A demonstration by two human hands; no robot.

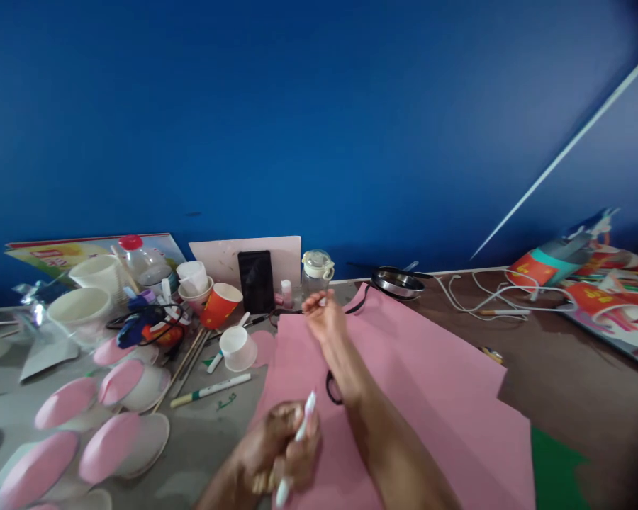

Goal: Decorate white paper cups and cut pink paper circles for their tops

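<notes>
My left hand (279, 443) is closed around a white marker (304, 418), held upright with its pinkish tip pointing up. My right hand (324, 315) reaches further forward, fingers curled in; a small whitish thing shows at the fingertips, too blurred to name. Below both hands lie large pink paper sheets (430, 397), overlapping one another. A black loop (333, 388) shows beside my right forearm, its other parts hidden. A lidded clear jar (317, 268) stands just beyond my right hand.
On the left are several white cups with pink paper on their ends (109, 446), a capped marker (213, 389) and a small white cup (237, 347). A dark phone (256, 280) leans at the back. Rightward lie a metal pan (398, 283), white cables (489, 294) and green paper (556, 467).
</notes>
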